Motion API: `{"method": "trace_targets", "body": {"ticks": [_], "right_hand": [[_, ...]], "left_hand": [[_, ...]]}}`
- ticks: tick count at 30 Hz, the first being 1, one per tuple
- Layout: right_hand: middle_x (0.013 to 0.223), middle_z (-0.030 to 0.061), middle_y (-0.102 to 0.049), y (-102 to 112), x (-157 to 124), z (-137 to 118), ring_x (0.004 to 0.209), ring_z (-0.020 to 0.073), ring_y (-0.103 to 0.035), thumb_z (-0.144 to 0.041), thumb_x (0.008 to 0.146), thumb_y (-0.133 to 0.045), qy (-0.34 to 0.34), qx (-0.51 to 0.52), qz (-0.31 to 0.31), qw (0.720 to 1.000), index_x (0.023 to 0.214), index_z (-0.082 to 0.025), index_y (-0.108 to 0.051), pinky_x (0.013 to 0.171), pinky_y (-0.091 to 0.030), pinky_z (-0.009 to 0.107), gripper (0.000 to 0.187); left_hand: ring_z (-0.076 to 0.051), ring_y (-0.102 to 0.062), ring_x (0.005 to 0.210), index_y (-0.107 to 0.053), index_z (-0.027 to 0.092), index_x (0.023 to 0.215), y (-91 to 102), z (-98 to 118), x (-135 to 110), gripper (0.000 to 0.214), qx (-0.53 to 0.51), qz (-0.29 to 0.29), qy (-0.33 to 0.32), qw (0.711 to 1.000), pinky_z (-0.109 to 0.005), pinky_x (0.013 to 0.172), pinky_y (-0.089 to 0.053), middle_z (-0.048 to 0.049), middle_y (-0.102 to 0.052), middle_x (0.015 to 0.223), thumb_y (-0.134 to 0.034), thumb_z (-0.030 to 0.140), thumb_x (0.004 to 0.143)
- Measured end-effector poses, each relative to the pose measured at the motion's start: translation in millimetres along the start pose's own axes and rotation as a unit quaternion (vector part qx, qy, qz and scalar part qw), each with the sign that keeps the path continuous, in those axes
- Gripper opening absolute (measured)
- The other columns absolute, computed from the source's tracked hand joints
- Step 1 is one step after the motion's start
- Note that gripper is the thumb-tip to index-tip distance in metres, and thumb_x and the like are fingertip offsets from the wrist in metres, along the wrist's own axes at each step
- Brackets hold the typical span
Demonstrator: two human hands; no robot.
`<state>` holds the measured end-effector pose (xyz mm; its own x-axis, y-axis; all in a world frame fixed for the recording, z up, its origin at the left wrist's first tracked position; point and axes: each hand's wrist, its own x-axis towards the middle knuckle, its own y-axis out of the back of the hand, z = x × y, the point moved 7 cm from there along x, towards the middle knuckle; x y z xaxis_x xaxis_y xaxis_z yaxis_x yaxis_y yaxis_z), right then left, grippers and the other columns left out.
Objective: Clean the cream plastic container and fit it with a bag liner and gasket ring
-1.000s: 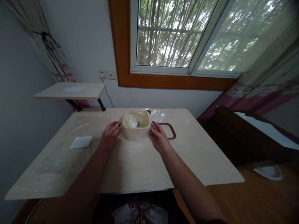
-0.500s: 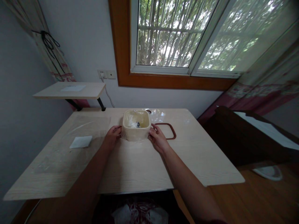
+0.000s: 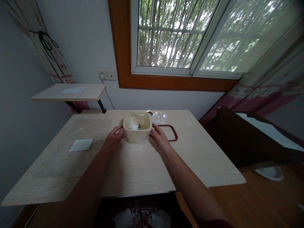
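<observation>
A cream square plastic bin [image 3: 137,135] stands upright near the back of the desk. Clear plastic film [image 3: 133,122] lines its inside and also shows around its base; a small dark-and-white item [image 3: 139,126] is visible within. My left hand [image 3: 116,135] grips the bin's left side, fingers curled against the wall and film. On the opposite side my right hand [image 3: 158,134] holds the right wall, its thumb toward me. Just beyond the right hand lies a brown rounded-square ring [image 3: 176,134], partly hidden by that hand.
A clear plastic sheet [image 3: 59,161] spreads over the left of the desk [image 3: 142,174], with a folded white paper [image 3: 81,144] on it. A raised shelf [image 3: 68,91] stands at the back left. Wall and window [image 3: 171,38] bound the far side.
My fingers have settled a little closer around the bin's sides. The whole view has shifted slightly, while the bin and ring keep their places on the desk.
</observation>
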<state>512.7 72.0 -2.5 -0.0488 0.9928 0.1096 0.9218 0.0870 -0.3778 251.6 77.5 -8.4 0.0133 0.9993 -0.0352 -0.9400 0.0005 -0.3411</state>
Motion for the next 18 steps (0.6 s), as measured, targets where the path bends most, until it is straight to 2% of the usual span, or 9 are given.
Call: {"method": "trace_targets", "body": {"ticks": [7, 11, 15, 18], "right_hand": [[0.138, 0.0041, -0.064, 4.0, 13.7, -20.5, 0.107, 0.0203, -0.066, -0.04, 0.074, -0.085, 0.002, 0.02, 0.018, 1.0, 0.121, -0.033, -0.072, 0.094, -0.053, 0.036, 0.049], [0.134, 0.0044, -0.066, 7.7, 21.0, -28.8, 0.103, 0.0195, -0.067, -0.03, 0.067, -0.089, -0.004, -0.012, 0.015, 1.0, 0.121, -0.033, -0.072, 0.096, -0.052, 0.038, 0.057], [0.127, 0.0037, -0.069, 7.6, 24.8, -40.4, 0.102, 0.0198, -0.067, -0.026, 0.067, -0.088, 0.016, -0.04, 0.002, 0.999, 0.124, -0.034, -0.07, 0.1, -0.05, 0.04, 0.06], [0.123, 0.003, -0.07, 7.0, 24.0, -51.7, 0.103, 0.0202, -0.066, -0.027, 0.069, -0.085, 0.042, -0.06, 0.01, 0.997, 0.124, -0.034, -0.07, 0.102, -0.048, 0.041, 0.058]], "left_hand": [[-0.02, -0.066, 0.094, -0.07, 0.013, 0.116, -0.4, 19.0, 3.4, 0.052, 0.011, -0.006, -0.01, 1.0, -0.029, 0.083, -0.051, -0.0109, -0.073, 0.108, -0.083, 0.037, 0.072], [-0.019, -0.065, 0.083, -0.071, 0.013, 0.115, 5.7, 28.2, 5.2, 0.053, 0.08, -0.011, 0.016, 0.997, -0.03, 0.079, -0.05, -0.0082, -0.074, 0.095, -0.085, 0.032, 0.068], [-0.021, -0.064, 0.079, -0.075, 0.013, 0.108, 6.1, 43.9, 7.4, 0.047, 0.169, -0.013, -0.005, 0.986, -0.03, 0.074, -0.048, -0.0073, -0.074, 0.087, -0.086, 0.028, 0.064], [-0.022, -0.064, 0.081, -0.078, 0.014, 0.1, 5.5, 53.4, 9.4, 0.041, 0.187, 0.01, -0.019, 0.982, -0.031, 0.076, -0.049, -0.0073, -0.074, 0.087, -0.087, 0.027, 0.062]]}}
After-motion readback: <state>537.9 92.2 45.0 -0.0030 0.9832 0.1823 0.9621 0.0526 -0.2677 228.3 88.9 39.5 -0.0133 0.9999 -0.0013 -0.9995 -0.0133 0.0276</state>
